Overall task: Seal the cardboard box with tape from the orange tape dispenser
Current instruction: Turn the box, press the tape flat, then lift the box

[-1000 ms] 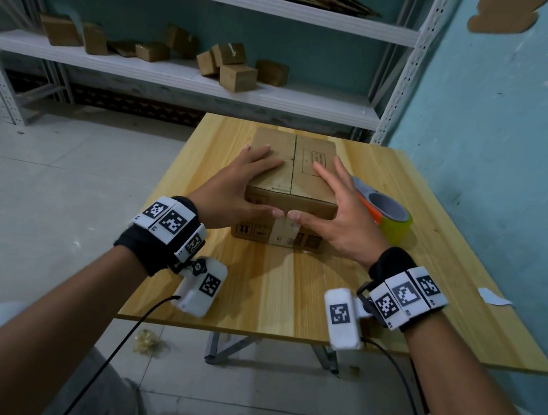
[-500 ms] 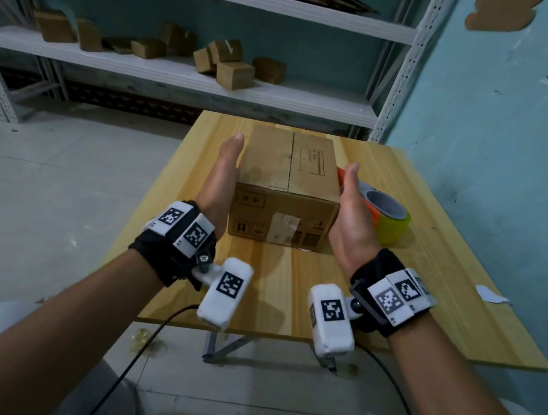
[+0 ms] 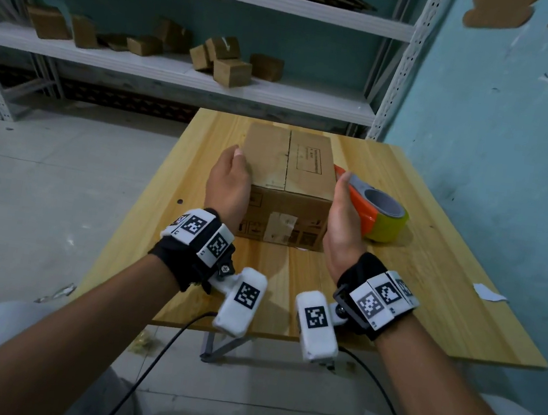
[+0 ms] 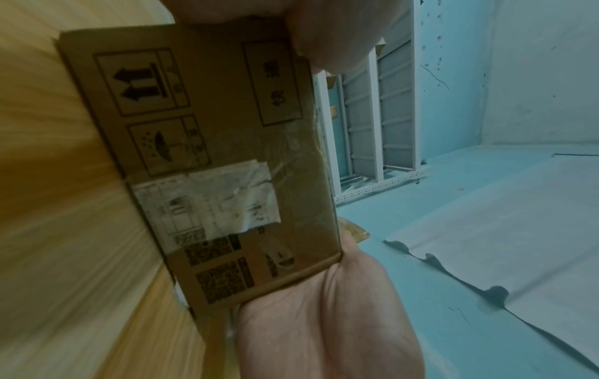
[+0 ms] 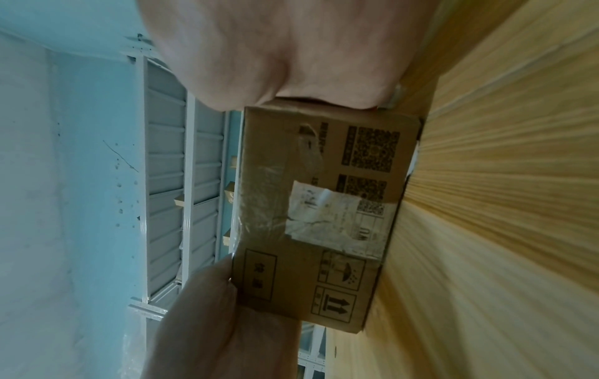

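A brown cardboard box (image 3: 288, 161) stands on the wooden table (image 3: 427, 295), flaps down, with a bare seam along its top. My left hand (image 3: 228, 184) presses flat against the box's left side, its thumb at the top edge. My right hand (image 3: 342, 215) presses the right side, thumb up by the top corner. The fingers of both are hidden behind the hands. The orange tape dispenser (image 3: 360, 206) with its yellow-green roll (image 3: 387, 226) lies just right of my right hand. In the wrist views the box's (image 4: 210, 166) (image 5: 324, 205) near face sits between both palms, with an old white label on it.
A blue wall (image 3: 512, 167) runs close along the table's right side. A scrap of white paper (image 3: 488, 291) lies near the table's right edge. Behind the table, a metal shelf (image 3: 179, 71) holds several small cardboard boxes (image 3: 230, 71).
Both hands left the top of the box, where they pressed the flaps, and went to its left and right sides. The box has stayed in place.
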Motion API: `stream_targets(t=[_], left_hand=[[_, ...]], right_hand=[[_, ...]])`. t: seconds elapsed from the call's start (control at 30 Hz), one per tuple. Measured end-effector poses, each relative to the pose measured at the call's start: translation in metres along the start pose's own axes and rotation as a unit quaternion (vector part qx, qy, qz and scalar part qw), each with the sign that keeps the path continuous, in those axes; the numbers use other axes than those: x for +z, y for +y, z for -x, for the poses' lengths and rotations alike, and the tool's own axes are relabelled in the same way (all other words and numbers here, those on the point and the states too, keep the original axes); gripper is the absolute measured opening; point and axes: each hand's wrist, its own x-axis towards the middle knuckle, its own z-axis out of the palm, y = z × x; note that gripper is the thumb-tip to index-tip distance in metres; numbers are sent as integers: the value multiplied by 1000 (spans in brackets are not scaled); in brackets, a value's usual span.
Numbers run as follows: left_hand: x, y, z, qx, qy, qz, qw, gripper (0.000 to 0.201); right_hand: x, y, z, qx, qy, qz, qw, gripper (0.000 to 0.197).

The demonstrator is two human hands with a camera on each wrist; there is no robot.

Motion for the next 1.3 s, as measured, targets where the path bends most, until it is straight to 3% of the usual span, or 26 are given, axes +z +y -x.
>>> stream_targets(t=[0.1, 0.2, 0.3, 0.47, 0.57, 0.67, 0.77, 0.83, 0.9, 1.07, 1.2, 1.3], left_hand=[[-2, -3, -2, -16, -28, -10, 999, 54], [-8, -3, -4, -26, -59, -56, 996, 79], [-19, 3, -8, -12, -79, -97, 992, 87], [-42, 14, -20, -1, -89, -113, 990, 63], [-53, 19, -24, -9, -89, -117, 989, 51], [-57, 21, -23, 17, -96, -167, 981, 44], [-57, 22, -17, 82, -125, -261, 954, 46], [-59, 24, -17, 98, -143, -270, 947, 46], [-62, 27, -19, 94, -173, -269, 943, 51], [-62, 28, -25, 95, -255, -284, 919, 69], [-55, 31, -33, 107, -306, -308, 894, 73], [-53, 36, -41, 98, -332, -352, 870, 84]], right_hand=[[-4, 6, -6, 12, -4, 18, 1000, 103], [-15, 9, -17, 24, -22, 46, 998, 108], [-15, -20, 2, 9, -60, 111, 992, 77], [-25, -31, 2, -31, -45, 124, 991, 31], [-25, -30, -1, -29, -52, 121, 991, 50], [-23, -30, 1, -24, -91, 128, 987, 51], [-23, -34, 4, -18, -125, 121, 985, 39], [-25, -36, 2, -23, -143, 134, 980, 70], [-27, -38, 0, -25, -158, 164, 973, 93], [-31, -44, -2, -17, -198, 182, 963, 100], [-34, -49, -10, -33, -220, 242, 945, 118], [-36, -54, -18, -51, -233, 294, 925, 120]])
